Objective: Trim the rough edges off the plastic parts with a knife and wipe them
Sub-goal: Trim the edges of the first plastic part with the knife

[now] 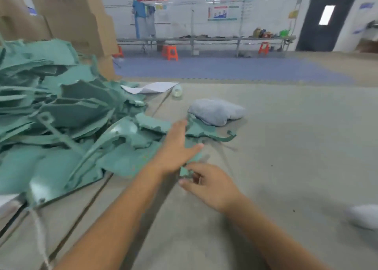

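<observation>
Head view, motion blur. Big heap of green plastic parts (61, 114) w/ ragged flash edges fills left side of table (286, 147), from near to far.

L hand (176, 147): fingers straight, spread, lying flat on a green part (126, 159) at heap's right edge, reaching toward far side. Holds nothing.

R hand (208, 184): just near/right of L hand, fingers curled, pinching a small green scrap (185, 171). Can't tell if scrap is loose or attached to the part. No knife visible in either hand or on table; blur may hide it.

Grey cloth (216, 111) bunched beyond the hands, touching a flat green part (202, 130) w/ hooked tail. White paper (151, 87) and small bottle (177, 90) at far side. White blurred item (364, 218) at near right, can't ID.

Judgement: picking/positioning stage, trimming of this part not begun.

Risks:
- Ragged flash edges under a bare flat palm, so scrape/cut if hand slides.
- Heap loosely stacked; pulling a lower part could drag neighbours off near left edge.
- Scrap pinched by fingertips only, may drop.
</observation>
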`<move>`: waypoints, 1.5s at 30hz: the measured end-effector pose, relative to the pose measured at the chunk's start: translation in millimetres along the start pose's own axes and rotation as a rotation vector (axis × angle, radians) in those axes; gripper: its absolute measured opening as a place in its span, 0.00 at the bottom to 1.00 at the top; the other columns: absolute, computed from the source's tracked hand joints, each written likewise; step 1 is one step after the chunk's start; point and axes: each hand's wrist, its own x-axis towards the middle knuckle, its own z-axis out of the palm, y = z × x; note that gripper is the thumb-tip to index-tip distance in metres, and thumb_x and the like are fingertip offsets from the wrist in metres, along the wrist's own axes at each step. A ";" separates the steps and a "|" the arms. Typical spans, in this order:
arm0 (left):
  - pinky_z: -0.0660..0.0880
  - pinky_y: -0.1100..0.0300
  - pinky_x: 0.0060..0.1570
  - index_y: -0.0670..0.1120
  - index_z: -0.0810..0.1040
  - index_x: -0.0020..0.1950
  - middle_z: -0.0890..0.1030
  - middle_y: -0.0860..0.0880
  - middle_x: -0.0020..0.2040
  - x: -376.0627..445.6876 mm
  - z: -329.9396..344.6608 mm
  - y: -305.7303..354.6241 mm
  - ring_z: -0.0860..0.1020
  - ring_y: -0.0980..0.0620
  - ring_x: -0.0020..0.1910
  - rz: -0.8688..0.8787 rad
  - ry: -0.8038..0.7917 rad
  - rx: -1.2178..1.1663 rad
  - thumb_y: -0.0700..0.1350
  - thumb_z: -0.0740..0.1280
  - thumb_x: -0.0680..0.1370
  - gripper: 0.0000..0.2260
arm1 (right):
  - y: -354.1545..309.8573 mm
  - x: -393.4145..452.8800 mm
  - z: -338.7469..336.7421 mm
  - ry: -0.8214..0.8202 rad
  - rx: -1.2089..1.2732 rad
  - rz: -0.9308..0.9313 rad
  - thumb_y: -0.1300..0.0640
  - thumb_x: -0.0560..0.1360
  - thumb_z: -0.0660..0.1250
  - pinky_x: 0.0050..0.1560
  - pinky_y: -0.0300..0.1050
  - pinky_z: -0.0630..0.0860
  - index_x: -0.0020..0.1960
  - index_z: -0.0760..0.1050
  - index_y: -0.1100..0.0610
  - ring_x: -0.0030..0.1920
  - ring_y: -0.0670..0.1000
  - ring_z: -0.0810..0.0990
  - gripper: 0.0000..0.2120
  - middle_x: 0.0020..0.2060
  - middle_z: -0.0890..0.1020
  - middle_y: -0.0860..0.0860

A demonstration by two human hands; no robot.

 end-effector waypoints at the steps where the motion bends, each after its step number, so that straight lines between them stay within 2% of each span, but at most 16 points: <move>1: 0.61 0.56 0.69 0.45 0.65 0.72 0.69 0.48 0.68 4.1 26.1 -9.6 0.66 0.50 0.68 0.023 -0.104 0.073 0.51 0.67 0.77 0.26 | 4.4 0.6 -3.1 0.022 -0.058 -0.033 0.31 0.71 0.54 0.42 0.48 0.73 0.45 0.69 0.33 0.38 0.44 0.74 0.10 0.35 0.75 0.43; 5: 0.64 0.58 0.60 0.42 0.78 0.58 0.77 0.44 0.56 48.6 39.3 -34.0 0.71 0.46 0.60 0.067 -0.095 0.279 0.45 0.64 0.80 0.11 | 30.6 10.2 -18.7 0.055 -0.269 -0.012 0.40 0.80 0.55 0.47 0.45 0.69 0.56 0.73 0.42 0.49 0.47 0.75 0.11 0.47 0.77 0.44; 9: 0.68 0.53 0.52 0.41 0.78 0.50 0.78 0.43 0.49 56.9 48.4 -29.9 0.74 0.44 0.52 0.048 0.070 0.168 0.45 0.63 0.80 0.08 | 61.8 52.1 -31.6 0.148 -0.040 0.155 0.49 0.81 0.60 0.54 0.41 0.70 0.54 0.78 0.45 0.54 0.48 0.77 0.09 0.54 0.81 0.46; 12: 0.68 0.49 0.61 0.40 0.78 0.53 0.76 0.42 0.56 47.5 49.6 -33.3 0.72 0.43 0.58 0.085 0.242 0.289 0.47 0.61 0.81 0.11 | 78.7 71.8 -33.9 0.341 0.179 0.212 0.57 0.80 0.63 0.53 0.45 0.75 0.44 0.78 0.42 0.44 0.42 0.79 0.12 0.42 0.82 0.40; 15: 0.64 0.56 0.65 0.45 0.77 0.58 0.68 0.43 0.70 27.3 56.5 -42.1 0.66 0.44 0.69 0.073 0.165 0.234 0.45 0.61 0.81 0.09 | 87.9 79.1 -31.9 0.413 0.209 0.264 0.54 0.79 0.64 0.42 0.42 0.73 0.42 0.79 0.39 0.35 0.38 0.77 0.13 0.32 0.80 0.34; 18: 0.62 0.65 0.55 0.55 0.75 0.47 0.64 0.46 0.74 15.2 51.9 -41.2 0.63 0.51 0.73 0.035 0.107 0.047 0.34 0.61 0.76 0.14 | 88.9 76.9 -33.1 0.391 0.209 0.364 0.53 0.77 0.67 0.48 0.47 0.76 0.48 0.78 0.43 0.41 0.45 0.79 0.05 0.38 0.80 0.40; 21: 0.61 0.73 0.56 0.54 0.77 0.46 0.70 0.46 0.72 7.6 42.1 -30.9 0.67 0.56 0.70 0.122 0.214 -0.042 0.33 0.64 0.76 0.14 | 82.7 61.4 -35.9 0.321 0.211 0.384 0.59 0.74 0.70 0.51 0.49 0.76 0.53 0.75 0.50 0.40 0.48 0.77 0.09 0.40 0.78 0.46; 23: 0.58 0.79 0.58 0.49 0.80 0.51 0.69 0.46 0.72 2.0 43.6 -16.1 0.66 0.63 0.67 0.228 0.191 -0.055 0.32 0.66 0.75 0.13 | 75.5 44.3 -40.2 0.266 0.255 0.380 0.62 0.74 0.70 0.54 0.44 0.75 0.65 0.74 0.54 0.42 0.47 0.77 0.20 0.45 0.78 0.50; 25: 0.58 0.81 0.57 0.47 0.81 0.55 0.68 0.47 0.73 -6.9 51.3 6.3 0.65 0.66 0.65 0.302 0.131 -0.075 0.35 0.66 0.72 0.14 | 72.0 25.0 -48.1 0.253 0.234 0.385 0.62 0.75 0.68 0.51 0.35 0.73 0.66 0.74 0.54 0.41 0.44 0.77 0.20 0.45 0.79 0.49; 28: 0.63 0.72 0.56 0.48 0.80 0.58 0.65 0.47 0.75 -20.9 75.1 45.2 0.69 0.56 0.69 0.423 -0.018 0.004 0.43 0.67 0.68 0.18 | 70.5 -5.8 -74.5 0.393 0.060 0.407 0.61 0.76 0.64 0.47 0.34 0.71 0.58 0.80 0.51 0.41 0.41 0.78 0.14 0.41 0.81 0.44; 32: 0.70 0.59 0.51 0.49 0.78 0.58 0.63 0.46 0.76 -28.3 104.1 68.1 0.67 0.47 0.71 0.410 -0.091 0.100 0.34 0.67 0.71 0.18 | 65.9 -50.4 -122.1 0.634 -0.049 0.451 0.64 0.74 0.61 0.49 0.41 0.74 0.51 0.82 0.51 0.43 0.47 0.79 0.14 0.41 0.83 0.47; 35: 0.70 0.56 0.53 0.51 0.77 0.58 0.63 0.49 0.76 -28.5 109.8 61.6 0.65 0.48 0.72 0.396 -0.126 0.161 0.33 0.65 0.73 0.18 | 69.1 -96.1 -153.8 0.737 -0.332 0.572 0.63 0.74 0.60 0.58 0.47 0.71 0.54 0.81 0.52 0.56 0.53 0.78 0.14 0.52 0.83 0.52; 37: 0.71 0.55 0.55 0.52 0.77 0.57 0.64 0.49 0.75 -29.4 109.2 57.4 0.65 0.48 0.72 0.389 -0.138 0.136 0.33 0.65 0.72 0.19 | 71.9 -126.2 -172.3 0.679 -0.534 0.777 0.60 0.73 0.59 0.60 0.52 0.68 0.55 0.79 0.50 0.60 0.58 0.74 0.15 0.55 0.79 0.53; 40: 0.72 0.54 0.54 0.52 0.77 0.56 0.64 0.49 0.75 -30.5 109.7 57.8 0.65 0.48 0.72 0.382 -0.145 0.132 0.33 0.66 0.72 0.18 | 74.6 -159.2 -187.7 0.367 -0.532 1.128 0.54 0.73 0.57 0.64 0.57 0.63 0.59 0.73 0.47 0.66 0.59 0.66 0.16 0.56 0.72 0.54; 43: 0.72 0.53 0.55 0.51 0.77 0.56 0.65 0.48 0.75 -29.8 109.4 56.9 0.65 0.47 0.72 0.394 -0.161 0.143 0.33 0.66 0.72 0.18 | 73.9 -172.2 -188.0 0.068 -0.621 1.184 0.48 0.72 0.61 0.69 0.55 0.59 0.66 0.68 0.45 0.73 0.55 0.57 0.22 0.66 0.68 0.51; 45: 0.72 0.52 0.55 0.50 0.77 0.57 0.65 0.48 0.75 -29.5 109.0 55.6 0.65 0.46 0.72 0.397 -0.177 0.140 0.32 0.66 0.72 0.18 | 73.1 -167.9 -192.1 0.023 -0.699 1.136 0.52 0.74 0.62 0.66 0.54 0.64 0.67 0.69 0.44 0.70 0.55 0.61 0.21 0.60 0.73 0.50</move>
